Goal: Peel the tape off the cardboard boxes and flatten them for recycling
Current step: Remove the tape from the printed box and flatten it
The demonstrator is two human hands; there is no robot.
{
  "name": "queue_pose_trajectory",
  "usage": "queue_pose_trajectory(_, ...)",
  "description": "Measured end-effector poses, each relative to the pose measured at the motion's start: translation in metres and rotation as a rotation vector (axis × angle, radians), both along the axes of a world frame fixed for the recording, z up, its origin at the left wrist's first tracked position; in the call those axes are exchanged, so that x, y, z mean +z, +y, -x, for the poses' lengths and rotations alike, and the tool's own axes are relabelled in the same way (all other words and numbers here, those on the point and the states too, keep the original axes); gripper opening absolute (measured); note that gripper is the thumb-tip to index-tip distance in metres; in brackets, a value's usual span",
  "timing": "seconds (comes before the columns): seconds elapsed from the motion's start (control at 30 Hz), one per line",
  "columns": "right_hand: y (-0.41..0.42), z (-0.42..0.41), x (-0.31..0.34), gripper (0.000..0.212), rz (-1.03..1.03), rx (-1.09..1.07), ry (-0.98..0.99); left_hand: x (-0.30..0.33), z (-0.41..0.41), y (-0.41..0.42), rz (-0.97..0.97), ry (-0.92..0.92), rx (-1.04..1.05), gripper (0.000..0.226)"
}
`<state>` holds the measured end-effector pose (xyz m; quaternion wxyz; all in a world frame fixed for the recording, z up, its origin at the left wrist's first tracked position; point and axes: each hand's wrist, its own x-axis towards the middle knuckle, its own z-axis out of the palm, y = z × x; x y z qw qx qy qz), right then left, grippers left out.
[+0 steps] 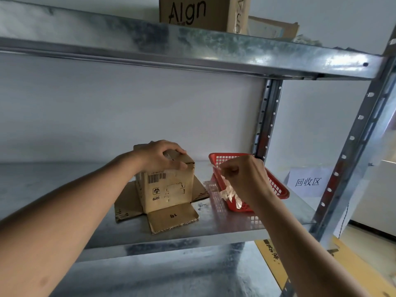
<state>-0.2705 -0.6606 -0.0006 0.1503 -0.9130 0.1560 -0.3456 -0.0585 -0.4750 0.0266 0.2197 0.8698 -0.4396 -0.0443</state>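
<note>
A small brown cardboard box (169, 191) stands upside down on the metal shelf (231, 224), its bottom flaps spread flat around it. My left hand (162, 156) grips the box's top, fingers curled over the near upper edge. My right hand (242, 174) hovers over the red plastic basket (278, 185) to the right of the box and pinches a strip of clear peeled tape (230, 192), which hangs down in a crumpled tail into the basket.
A steel upright (351, 146) frames the shelf on the right. On the shelf above stand a printed carton (192, 12) and another cardboard box (272, 26). A white paper sign (307, 181) stands behind the basket. Yellow cardboard (276, 260) lies below.
</note>
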Motion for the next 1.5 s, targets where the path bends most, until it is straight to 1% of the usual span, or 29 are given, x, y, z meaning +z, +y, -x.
queue_pose_trajectory(0.03,-0.006,-0.001,-0.001,0.014,-0.009,-0.022,0.034,0.0,0.0,0.0,0.006,0.006,0.006,0.063)
queue_pose_trajectory(0.1,-0.016,-0.004,-0.005,0.031,-0.036,-0.038,0.095,-0.001,0.001,0.0,0.015,0.01,0.023,0.062)
queue_pose_trajectory(0.13,-0.02,-0.005,-0.007,0.034,-0.036,-0.041,0.114,-0.001,0.002,0.0,0.02,0.014,0.032,0.06)
queue_pose_trajectory(0.2,-0.025,-0.006,-0.011,0.026,-0.019,-0.047,0.126,-0.001,0.004,-0.001,0.026,0.023,0.041,0.059)
queue_pose_trajectory(0.37,-0.032,-0.009,-0.018,0.01,-0.018,-0.055,0.18,-0.001,0.0,-0.002,0.031,0.037,0.033,0.068)
queue_pose_trajectory(0.43,-0.034,-0.008,-0.021,0.013,0.016,-0.043,0.229,-0.002,-0.002,-0.003,0.042,0.054,0.021,0.071)
queue_pose_trajectory(0.53,-0.035,-0.007,-0.023,0.024,0.044,0.006,0.289,-0.001,-0.001,-0.004,0.05,0.061,0.014,0.087)
queue_pose_trajectory(0.6,-0.034,-0.006,-0.021,0.022,0.018,0.017,0.254,-0.001,0.001,-0.004,0.051,0.067,0.02,0.084)
queue_pose_trajectory(0.7,-0.032,-0.005,-0.02,0.015,-0.049,0.015,0.15,-0.001,0.005,-0.003,0.041,0.052,0.034,0.066)
queue_pose_trajectory(0.8,-0.03,-0.005,-0.023,0.017,-0.158,0.025,0.058,0.0,0.01,-0.001,0.038,0.033,0.044,0.063)
queue_pose_trajectory(1.0,-0.029,-0.007,-0.027,0.01,-0.309,0.081,-0.056,0.0,0.011,0.0,0.049,0.036,0.019,0.078)
queue_pose_trajectory(1.1,-0.029,-0.008,-0.026,0.011,-0.301,0.03,-0.129,-0.001,0.01,0.0,0.046,0.038,0.021,0.089)
queue_pose_trajectory(1.17,-0.026,-0.008,-0.022,0.011,-0.288,0.006,-0.168,-0.001,0.009,0.0,0.047,0.035,0.024,0.092)
queue_pose_trajectory(1.23,-0.02,-0.009,-0.019,0.011,-0.257,0.034,-0.176,0.0,0.014,0.0,0.044,0.02,0.029,0.08)
queue_pose_trajectory(1.3,-0.009,-0.013,-0.015,0.016,-0.242,0.118,-0.16,0.003,0.018,0.001,0.033,0.008,0.048,0.064)
queue_pose_trajectory(1.4,0.016,-0.026,-0.011,0.033,-0.208,0.254,-0.058,0.007,0.019,0.001,-0.002,0.062,0.052,0.062)
queue_pose_trajectory(1.5,0.038,-0.044,-0.01,0.052,-0.155,0.27,0.066,0.008,0.015,0.004,0.005,0.152,0.117,0.048)
